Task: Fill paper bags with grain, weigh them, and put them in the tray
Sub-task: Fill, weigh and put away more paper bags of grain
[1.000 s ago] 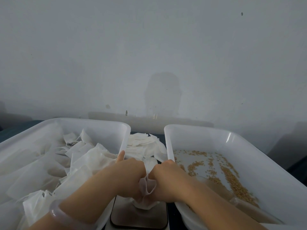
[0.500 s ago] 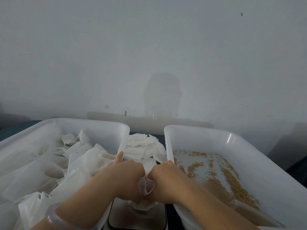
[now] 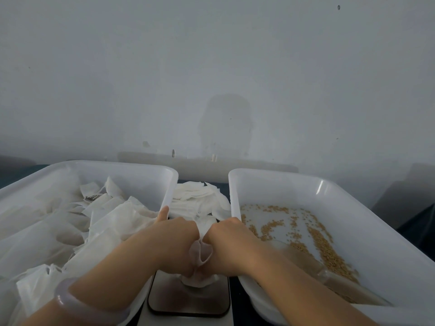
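While both hands bunch close together above the scale, a small white bag stands between them, its bottom resting on the scale's plate. The left hand grips the bag's left side with curled fingers, one finger sticking straight out away from the scale. The right hand clasps the bag's right side, fingers likewise curled round the paper. The bag's mouth gapes a little between the two fists; what is inside it cannot be made out.

Left of the scale stands a white tray heaped with pale bags. Right of the scale a second tray holds scattered grain and a clear scoop lying on its floor. Beyond the scale, between the trays, lies a loose pile of flat bags. A pale bracelet circles the left wrist, nearer than the scale and to its left.
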Motion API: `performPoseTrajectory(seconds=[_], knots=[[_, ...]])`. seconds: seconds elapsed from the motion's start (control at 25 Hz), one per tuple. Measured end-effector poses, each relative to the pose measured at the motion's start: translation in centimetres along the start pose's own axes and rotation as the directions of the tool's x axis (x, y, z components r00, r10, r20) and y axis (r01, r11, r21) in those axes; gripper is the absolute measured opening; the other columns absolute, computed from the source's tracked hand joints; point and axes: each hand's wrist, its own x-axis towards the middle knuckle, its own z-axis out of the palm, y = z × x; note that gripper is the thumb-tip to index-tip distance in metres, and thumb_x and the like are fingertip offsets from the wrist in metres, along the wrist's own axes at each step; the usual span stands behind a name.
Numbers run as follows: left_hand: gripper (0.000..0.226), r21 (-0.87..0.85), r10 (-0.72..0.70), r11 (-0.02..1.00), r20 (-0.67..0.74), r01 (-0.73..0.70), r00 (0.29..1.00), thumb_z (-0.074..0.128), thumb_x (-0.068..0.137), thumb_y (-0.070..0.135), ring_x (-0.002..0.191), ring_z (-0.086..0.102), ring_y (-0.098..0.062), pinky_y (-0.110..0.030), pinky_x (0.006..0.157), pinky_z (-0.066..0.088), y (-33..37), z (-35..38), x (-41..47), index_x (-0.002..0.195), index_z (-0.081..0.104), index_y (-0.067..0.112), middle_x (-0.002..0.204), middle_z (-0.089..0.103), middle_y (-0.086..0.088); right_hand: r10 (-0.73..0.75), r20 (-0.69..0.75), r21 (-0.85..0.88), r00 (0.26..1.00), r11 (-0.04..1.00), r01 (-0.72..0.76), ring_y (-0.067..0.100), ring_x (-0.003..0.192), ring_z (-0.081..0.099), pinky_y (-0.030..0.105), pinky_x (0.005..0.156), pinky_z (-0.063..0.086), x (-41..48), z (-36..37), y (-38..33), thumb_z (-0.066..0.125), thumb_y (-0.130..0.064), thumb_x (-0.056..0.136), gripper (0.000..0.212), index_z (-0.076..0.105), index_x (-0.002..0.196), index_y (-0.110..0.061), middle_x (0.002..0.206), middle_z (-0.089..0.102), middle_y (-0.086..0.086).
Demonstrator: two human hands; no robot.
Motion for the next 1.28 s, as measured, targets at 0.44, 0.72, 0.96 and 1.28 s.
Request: performPoseTrajectory(seconds=[0.44,0.72,0.96,1.28], knots=[[0.038,-0.367,0.037,0.929,-0.043,-0.05,0.998,0.07,0.071,0.043,0.091,0.054,-0.005,-0.029,0.108,0.023,-1.6,-1.0,-1.0,0.103,0.06,0.026,0.087,0.057,0.017,0.089,0.071,0.503,0.993,0.857,-0.113,0.001,0.117,0.041,0.023,0.092,0.036,-0.7,-0.1,1.5,0.08,-0.059,0.054,0.113,0.021,0.146,-0.033,0.131,0.048,-0.02],[0.043,-0.598,0.021,0.801,-0.002,-0.019,1.0,0.058,0.064,0.05,0.097,0.057,-0.006,-0.029,0.089,0.046,-2.1,-1.4,-1.7,0.101,0.065,0.03,0.098,0.064,0.014,0.09,0.071,0.657,0.993,0.745,-0.115,-0.003,0.116,0.037,0.025,0.094,0.03,-0.9,-0.1,1.9,0.077,-0.064,0.05,0.116,0.021,0.146,-0.032,0.125,0.051,-0.026],[0.026,-0.607,0.022,0.794,0.007,-0.013,1.0,0.062,0.077,0.035,0.094,0.059,-0.008,-0.032,0.087,0.047,-1.9,-1.6,-2.1,0.101,0.065,0.027,0.098,0.063,0.011,0.091,0.078,0.634,0.993,0.764,-0.12,-0.001,0.113,0.04,0.025,0.091,0.03,-1.1,-0.3,1.5,0.072,-0.073,0.04,0.121,0.026,0.145,-0.034,0.127,0.052,-0.021],[0.047,-0.603,-0.01,0.798,0.027,0.024,1.0,0.052,0.059,0.043,0.095,0.062,-0.014,-0.044,0.092,0.047,-1.7,-1.7,-2.3,0.099,0.067,0.024,0.098,0.066,0.005,0.094,0.056,0.619,0.994,0.778,-0.108,-0.001,0.109,0.044,0.015,0.077,0.033,-1.1,-0.4,1.4,0.067,-0.073,0.034,0.121,0.032,0.142,-0.032,0.118,0.053,-0.021]])
